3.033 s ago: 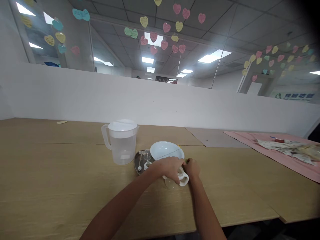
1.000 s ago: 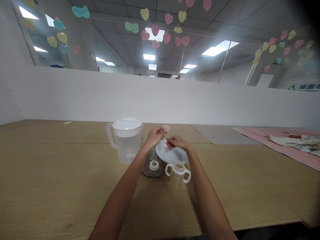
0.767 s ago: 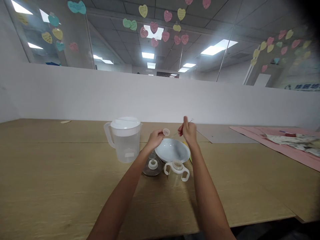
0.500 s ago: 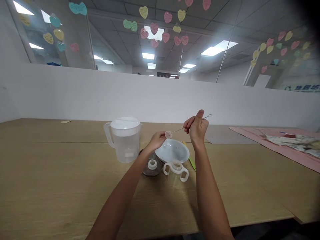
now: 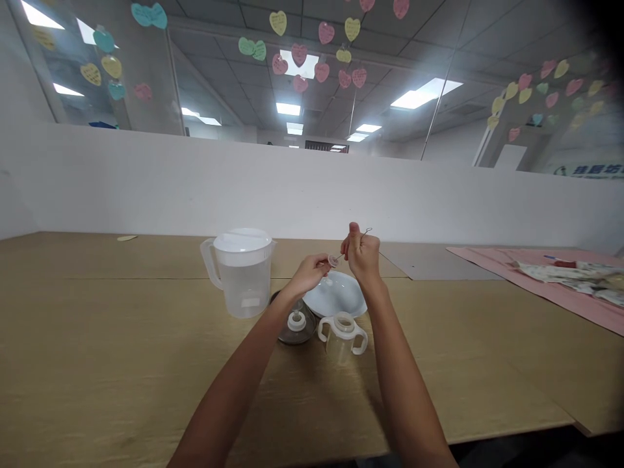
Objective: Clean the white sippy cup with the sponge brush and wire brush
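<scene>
My left hand (image 5: 308, 272) pinches a small round translucent part (image 5: 333, 260) above a white bowl (image 5: 336, 298). My right hand (image 5: 361, 252) is closed on a thin wire brush (image 5: 365, 231) whose looped end sticks out above the fist; its other end reaches the small part. Below the hands stands a clear two-handled baby bottle (image 5: 342, 335) with a white collar. To its left a dark round tray (image 5: 292, 328) carries a white bottle piece (image 5: 296, 320).
A translucent lidded pitcher (image 5: 240, 272) stands left of the tray on the wooden table (image 5: 121, 338). A pink cloth (image 5: 546, 292) with papers lies at the right. A white partition wall (image 5: 195, 188) runs behind the table.
My right hand has moved left, back toward my left hand, sliding the wire brush into the small part. Three seconds ago both hands were down on the baby bottle.
</scene>
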Demonstrator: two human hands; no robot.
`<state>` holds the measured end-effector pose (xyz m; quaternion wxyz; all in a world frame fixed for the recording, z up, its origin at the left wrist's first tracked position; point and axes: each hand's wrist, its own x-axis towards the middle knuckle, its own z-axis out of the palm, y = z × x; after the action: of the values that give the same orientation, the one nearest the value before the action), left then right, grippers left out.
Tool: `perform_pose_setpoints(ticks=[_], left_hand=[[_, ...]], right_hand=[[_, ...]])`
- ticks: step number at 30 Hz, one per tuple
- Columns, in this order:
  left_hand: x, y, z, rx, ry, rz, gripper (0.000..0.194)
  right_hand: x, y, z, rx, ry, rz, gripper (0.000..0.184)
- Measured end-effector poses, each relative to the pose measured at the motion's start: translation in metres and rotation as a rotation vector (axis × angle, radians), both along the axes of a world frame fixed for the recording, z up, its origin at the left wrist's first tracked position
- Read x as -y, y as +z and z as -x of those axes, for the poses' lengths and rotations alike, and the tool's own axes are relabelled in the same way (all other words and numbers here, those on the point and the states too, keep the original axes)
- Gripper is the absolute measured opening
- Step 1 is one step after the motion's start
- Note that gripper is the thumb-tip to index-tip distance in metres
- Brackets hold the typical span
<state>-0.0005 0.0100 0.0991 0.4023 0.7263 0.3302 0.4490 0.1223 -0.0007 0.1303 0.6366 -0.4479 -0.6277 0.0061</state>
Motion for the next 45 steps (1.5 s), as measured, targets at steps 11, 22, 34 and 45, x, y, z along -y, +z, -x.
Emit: perform_pose_setpoints(ticks=[11, 22, 34, 45], left_hand=[[-0.006, -0.009, -0.009, 0.097, -0.064, -0.026, 0.019], [-0.007, -0.008, -0.007, 0.054, -0.067, -0.056, 0.019], [0.011, 0.012, -0.008, -0.004, 0.059, -0.236, 0.027], [0.008, 0.006, -0.011, 0.154, -0.096, -0.294, 0.027]], right_hand=[[-0.005, 0.000, -0.001, 0.239, -0.056, 0.072, 0.059], [0.034, 0.026, -0.019, 0.216, -0.065, 0.044, 0.046], [0.056, 0.036, -0.036, 0.337, -0.196, 0.204, 0.061], [0.059, 0.039, -0.009, 0.540, -0.474, 0.304, 0.052]])
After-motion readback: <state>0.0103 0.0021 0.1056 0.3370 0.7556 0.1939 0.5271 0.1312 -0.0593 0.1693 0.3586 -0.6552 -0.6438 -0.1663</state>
